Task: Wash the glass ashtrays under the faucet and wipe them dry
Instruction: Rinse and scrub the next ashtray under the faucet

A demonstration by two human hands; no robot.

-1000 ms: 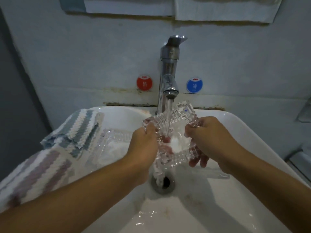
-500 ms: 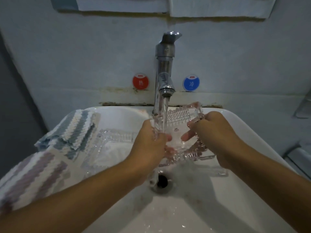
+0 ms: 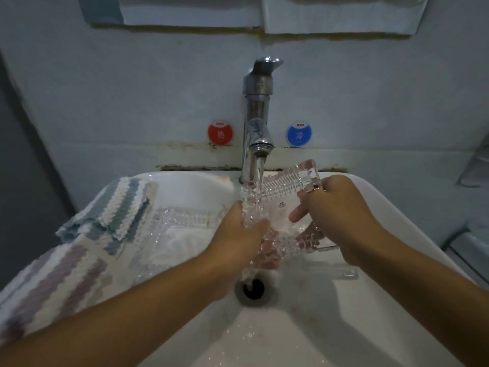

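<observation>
Water from the faucet [image 3: 258, 123] runs onto a glass ashtray [image 3: 281, 205] gripped by both hands, left hand [image 3: 239, 235] and right hand [image 3: 341, 207], above the sink [image 3: 397, 234]. 1 more ashtray [image 3: 174, 234] lies left beside striped cloths [image 3: 87, 234].

We note the faucet [image 3: 258, 112] at rear centre, behind the sink [image 3: 383, 207]. Held ashtray [image 3: 280, 205] sits under the spout, over the drain [image 3: 253, 288], btwn left hand [image 3: 238, 234] and right hand [image 3: 341, 207]. Second ashtray [image 3: 182, 234] lies in the sink, left of the hands. Towel [image 3: 79, 247] drapes over sink's left rim, beside it. Two wall stickers flank the faucet, left [image 3: 220, 132] and right [image 3: 298, 133].
</observation>
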